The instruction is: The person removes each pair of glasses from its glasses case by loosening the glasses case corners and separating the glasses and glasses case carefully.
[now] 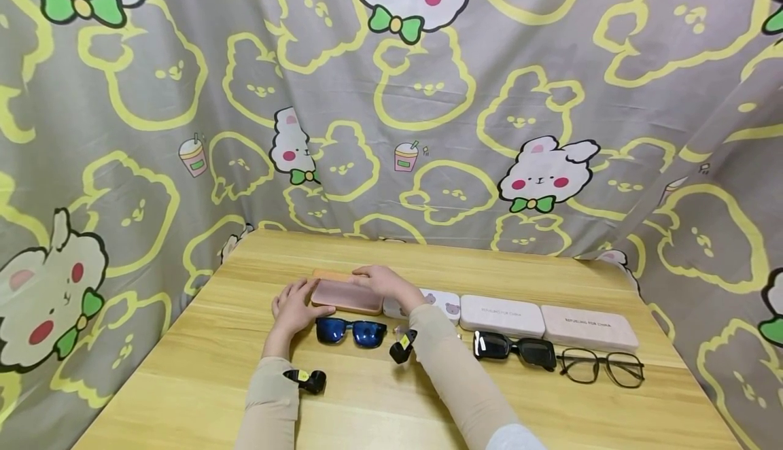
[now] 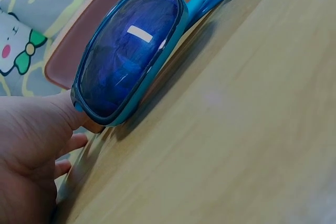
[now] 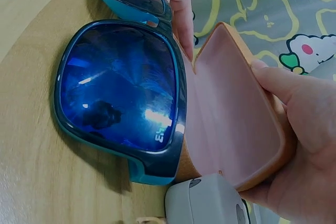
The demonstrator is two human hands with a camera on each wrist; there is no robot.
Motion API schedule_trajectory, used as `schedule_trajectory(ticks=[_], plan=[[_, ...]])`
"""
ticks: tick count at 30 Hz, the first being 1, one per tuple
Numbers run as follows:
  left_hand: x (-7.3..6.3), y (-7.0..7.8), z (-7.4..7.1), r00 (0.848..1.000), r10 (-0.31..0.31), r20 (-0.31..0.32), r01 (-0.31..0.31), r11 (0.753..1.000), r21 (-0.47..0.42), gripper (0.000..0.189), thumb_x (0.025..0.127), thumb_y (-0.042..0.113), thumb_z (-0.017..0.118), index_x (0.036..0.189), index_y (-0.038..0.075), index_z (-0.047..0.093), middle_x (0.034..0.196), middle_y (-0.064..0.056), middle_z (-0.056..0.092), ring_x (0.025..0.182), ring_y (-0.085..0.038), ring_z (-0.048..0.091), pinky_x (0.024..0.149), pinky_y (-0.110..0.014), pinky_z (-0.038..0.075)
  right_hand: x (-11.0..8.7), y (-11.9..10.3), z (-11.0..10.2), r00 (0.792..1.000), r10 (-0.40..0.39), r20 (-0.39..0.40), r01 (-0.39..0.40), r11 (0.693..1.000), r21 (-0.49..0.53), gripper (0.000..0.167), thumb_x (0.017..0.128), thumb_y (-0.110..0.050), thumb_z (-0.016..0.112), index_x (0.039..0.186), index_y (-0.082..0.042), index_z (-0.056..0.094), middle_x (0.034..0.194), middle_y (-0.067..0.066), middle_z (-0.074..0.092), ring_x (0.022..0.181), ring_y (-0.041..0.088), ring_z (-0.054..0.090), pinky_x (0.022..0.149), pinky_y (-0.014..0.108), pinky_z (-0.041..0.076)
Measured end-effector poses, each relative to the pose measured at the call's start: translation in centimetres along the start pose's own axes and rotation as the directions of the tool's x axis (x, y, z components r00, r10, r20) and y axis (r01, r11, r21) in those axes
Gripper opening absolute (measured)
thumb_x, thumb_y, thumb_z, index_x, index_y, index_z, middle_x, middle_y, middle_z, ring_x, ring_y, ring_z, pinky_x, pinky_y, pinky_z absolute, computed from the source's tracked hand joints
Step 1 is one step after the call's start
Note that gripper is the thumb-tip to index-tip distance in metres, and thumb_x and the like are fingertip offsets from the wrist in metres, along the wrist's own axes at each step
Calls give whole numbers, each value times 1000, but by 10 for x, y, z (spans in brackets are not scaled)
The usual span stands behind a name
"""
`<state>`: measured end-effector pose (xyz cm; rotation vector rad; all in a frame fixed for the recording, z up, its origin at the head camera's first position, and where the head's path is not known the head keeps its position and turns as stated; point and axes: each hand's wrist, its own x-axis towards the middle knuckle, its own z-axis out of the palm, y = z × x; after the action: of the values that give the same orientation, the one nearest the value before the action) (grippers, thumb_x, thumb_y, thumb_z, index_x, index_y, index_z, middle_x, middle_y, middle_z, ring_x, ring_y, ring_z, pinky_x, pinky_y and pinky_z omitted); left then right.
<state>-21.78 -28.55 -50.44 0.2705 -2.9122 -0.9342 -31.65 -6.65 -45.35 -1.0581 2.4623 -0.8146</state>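
A glasses case with an orange-brown outside and a pink lining lies open on the table. My right hand holds the raised lid, thumb on its rim and fingers behind it. At the other end, my left hand grips the case, its thumb along the front; in the left wrist view a lens partly hides this hand. Just in front of the case stand sunglasses with blue mirrored lenses and a dark and turquoise frame. They fill much of the right wrist view, where the lens shows reflections.
Right of the open case, a white bear-print case, a white case and a pale pink case form a row. Before them lie black sunglasses and black-framed glasses. A patterned curtain hangs behind the table.
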Motion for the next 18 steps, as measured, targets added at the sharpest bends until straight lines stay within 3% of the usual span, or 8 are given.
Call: schedule_trajectory(ticks=[8, 18], plan=[[-1, 1, 0, 1000, -11, -15, 11, 1000, 11, 87, 77, 54, 76, 147, 13, 43, 158, -19, 28, 146, -46, 14, 113, -70, 2, -2, 0, 1, 999, -2, -34, 4, 998, 64, 54, 95, -45, 58, 138, -11, 56, 140, 8, 58, 131, 29, 52, 109, 44, 44], [-1, 1, 1, 1000, -23, -13, 24, 999, 30, 90, 78, 55, 74, 148, 8, 41, 158, -19, 27, 146, -46, 13, 114, -69, 3, -4, 2, 2, 999, -12, -45, 14, 999, 36, 53, 90, -47, 65, 134, -18, 61, 136, 4, 62, 125, 24, 58, 103, 40, 50]])
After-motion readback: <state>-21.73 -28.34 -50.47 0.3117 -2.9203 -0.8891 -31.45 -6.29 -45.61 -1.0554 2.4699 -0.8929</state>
